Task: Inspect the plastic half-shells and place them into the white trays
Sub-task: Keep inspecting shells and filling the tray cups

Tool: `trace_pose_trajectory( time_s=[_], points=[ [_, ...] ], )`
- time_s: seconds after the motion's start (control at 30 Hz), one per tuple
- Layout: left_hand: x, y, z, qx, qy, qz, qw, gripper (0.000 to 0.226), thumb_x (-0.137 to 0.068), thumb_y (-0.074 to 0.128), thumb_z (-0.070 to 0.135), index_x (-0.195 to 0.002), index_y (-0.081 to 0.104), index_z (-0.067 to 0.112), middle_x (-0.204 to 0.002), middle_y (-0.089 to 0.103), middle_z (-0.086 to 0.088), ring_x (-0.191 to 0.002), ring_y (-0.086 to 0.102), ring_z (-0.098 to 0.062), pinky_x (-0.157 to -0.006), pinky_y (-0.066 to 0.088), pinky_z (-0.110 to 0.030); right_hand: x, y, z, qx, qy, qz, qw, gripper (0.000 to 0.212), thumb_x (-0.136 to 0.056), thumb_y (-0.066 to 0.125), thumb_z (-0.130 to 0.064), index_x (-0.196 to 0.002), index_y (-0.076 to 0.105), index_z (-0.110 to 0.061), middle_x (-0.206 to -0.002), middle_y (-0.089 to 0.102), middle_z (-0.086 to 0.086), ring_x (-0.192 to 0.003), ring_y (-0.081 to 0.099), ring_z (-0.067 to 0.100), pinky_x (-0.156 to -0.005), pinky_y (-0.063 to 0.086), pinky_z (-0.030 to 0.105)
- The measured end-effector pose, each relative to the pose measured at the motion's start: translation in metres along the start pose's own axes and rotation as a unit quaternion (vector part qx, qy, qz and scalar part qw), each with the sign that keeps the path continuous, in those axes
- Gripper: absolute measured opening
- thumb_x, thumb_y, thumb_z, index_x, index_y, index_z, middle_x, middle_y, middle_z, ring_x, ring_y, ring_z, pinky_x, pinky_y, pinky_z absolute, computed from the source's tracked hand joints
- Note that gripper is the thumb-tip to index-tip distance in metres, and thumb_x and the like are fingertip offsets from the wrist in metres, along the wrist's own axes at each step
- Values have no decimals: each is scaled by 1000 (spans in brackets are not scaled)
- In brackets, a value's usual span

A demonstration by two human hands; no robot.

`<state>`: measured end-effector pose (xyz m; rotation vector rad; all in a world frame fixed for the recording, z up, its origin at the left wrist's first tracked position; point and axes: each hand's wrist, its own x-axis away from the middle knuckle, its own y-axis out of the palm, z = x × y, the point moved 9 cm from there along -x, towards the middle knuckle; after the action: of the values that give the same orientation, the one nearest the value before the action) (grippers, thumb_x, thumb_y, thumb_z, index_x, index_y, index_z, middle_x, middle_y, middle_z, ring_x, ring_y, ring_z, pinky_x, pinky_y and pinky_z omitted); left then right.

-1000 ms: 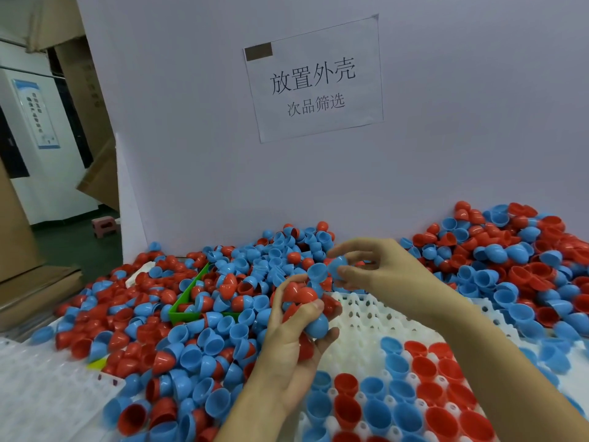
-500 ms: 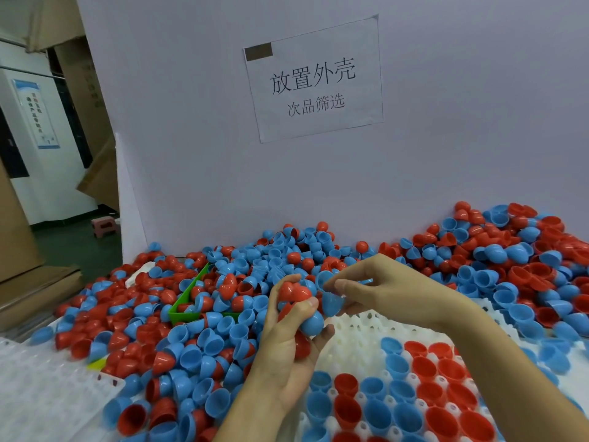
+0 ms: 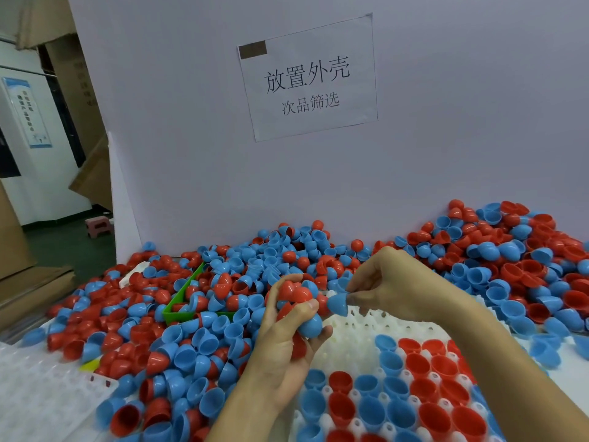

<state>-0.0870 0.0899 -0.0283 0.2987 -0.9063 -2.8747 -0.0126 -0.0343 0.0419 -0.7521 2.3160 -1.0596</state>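
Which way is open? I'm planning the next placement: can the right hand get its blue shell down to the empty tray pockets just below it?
Probably yes. The right hand pinches the blue half-shell just above the bare pockets of the white tray; nothing lies between, and the left hand sits beside them.

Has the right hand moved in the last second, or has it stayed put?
Yes. The right hand, pinching a blue half-shell, has come down from over the pile and toward the white tray, closer to the left hand.

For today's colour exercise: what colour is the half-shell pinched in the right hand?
Blue. The half-shell in the right hand shows clearly in the head view.
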Motion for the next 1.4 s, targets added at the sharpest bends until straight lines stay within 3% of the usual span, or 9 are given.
trace_pose_trajectory(
  time_s=[0.13, 0.33, 0.43, 0.53, 0.67, 0.83, 1.1, 1.4],
  points=[
    [-2, -4, 3, 9, 8, 0, 1000, 42, -65, 76, 5, -99, 73, 29, -99, 73, -14, -90, 72, -32, -59, 58, -30, 8, 5, 23, 49, 62, -75, 994, 5, -88, 74, -29, -86, 77, -25, -72, 74, -14, -67, 70, 0, -68, 55, 18],
    [-4, -7, 5, 5, 17, -3, 1000, 42, -64, 77, 6, -99, 73, 30, -94, 74, -12, -87, 73, -31, -60, 58, -29, 20, 32, 36, 145, 136, -199, 960, 14, -87, 74, -30, -98, 78, -22, -79, 75, -12, -68, 69, -1, -66, 50, 15],
    [-3, -6, 5, 4, 19, -6, 1000, 43, -64, 77, 6, -101, 72, 29, -95, 74, -12, -87, 73, -31, -60, 58, -29, 16, 38, 33, 183, 136, -183, 956, 22, -86, 75, -31, -105, 76, -20, -101, 75, -6, -87, 69, 7, -75, 54, 22],
    [-3, -6, 5, 4, 20, -6, 1000, 44, -64, 78, 7, -102, 72, 29, -95, 74, -13, -87, 73, -31, -61, 58, -30, 12, 45, 27, 190, 124, -166, 960, 23, -85, 75, -29, -108, 75, -22, -108, 70, -5, -95, 66, 13, -81, 55, 26],
    [-4, -6, 5, -1, 23, -6, 1000, 43, -63, 78, 7, -101, 73, 29, -95, 74, -12, -87, 73, -31, -60, 58, -30, 8, 55, 22, 199, 117, -160, 960, 22, -84, 77, -25, -106, 76, -19, -109, 70, -2, -92, 65, 15, -76, 52, 25],
    [-4, -6, 5, -1, 25, -7, 1000, 54, -54, 85, 11, -103, 72, 28, -98, 72, -14, -88, 73, -31, -62, 58, -31, 7, 60, 22, 220, 128, -162, 953, 25, -82, 78, -22, -104, 75, -11, -112, 71, 5, -96, 68, 23, -86, 59, 33],
    [-4, -7, 3, 4, 17, -4, 1000, 52, -57, 85, 8, -102, 73, 29, -107, 69, -17, -91, 73, -32, -61, 58, -31, 10, 61, 26, 243, 157, -141, 947, 29, -79, 76, -9, -106, 66, -13, -104, 65, 4, -90, 66, 22, -84, 59, 35],
    [-4, -6, 5, 1, 16, -2, 1000, 54, -54, 86, 11, -103, 73, 29, -110, 67, -18, -92, 72, -33, -61, 58, -31, 11, 50, 25, 226, 165, -124, 952, 25, -83, 75, -8, -106, 65, -11, -106, 63, 4, -92, 65, 20, -85, 58, 31]
  ],
)
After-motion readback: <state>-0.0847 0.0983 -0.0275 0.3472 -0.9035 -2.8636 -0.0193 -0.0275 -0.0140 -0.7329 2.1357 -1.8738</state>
